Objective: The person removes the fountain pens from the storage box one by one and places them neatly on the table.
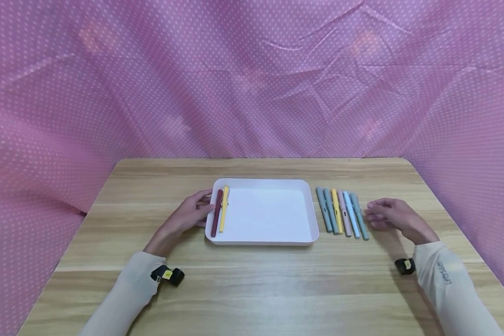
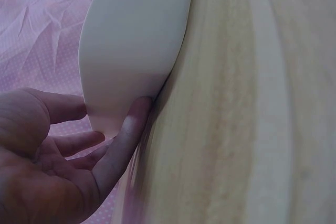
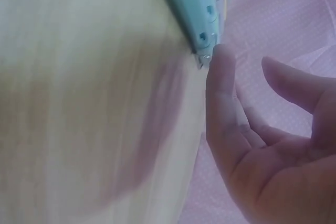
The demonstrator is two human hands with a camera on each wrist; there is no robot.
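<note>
The left hand [image 1: 192,212] lies on the wooden table [image 1: 260,289] at about nine o'clock of the white tray [image 1: 265,235], fingers loose and nearly straight, gripping nothing; in the left wrist view a fingertip [image 2: 137,109] presses against the tray's outer wall [image 2: 131,40] near its corner. Just inside that left rim, at three o'clock from the fingers, lie two pens side by side along the tray's short edge: a dark red pen [image 1: 216,213] nearest the hand and a yellow pen [image 1: 224,209] touching it on the inner side. The right hand [image 1: 392,215] rests on the table at three o'clock of the tray, well apart from it, fingers relaxed and slightly bent, holding nothing. At nine o'clock from its fingertips, just beside them, runs a row of six pens [image 1: 341,213] lying parallel between the hand and the tray's right rim; from the tray outward they read grey-green, grey-green, yellow, pink, light blue and grey-green. In the right wrist view the forefinger [image 3: 223,93] sits right at the clip end of a pale blue-green pen [image 3: 194,3]; whether skin meets the clip I cannot tell. Both forearms wear cream sleeves, and the right sleeve [image 1: 445,280] carries small dark lettering too small to make out. A small black strap with a yellow tag [image 1: 168,275] sits at the left wrist; any writing on it cannot be read. Pink dotted cloth [image 1: 252,79] hangs behind and to both sides of the table.
</note>
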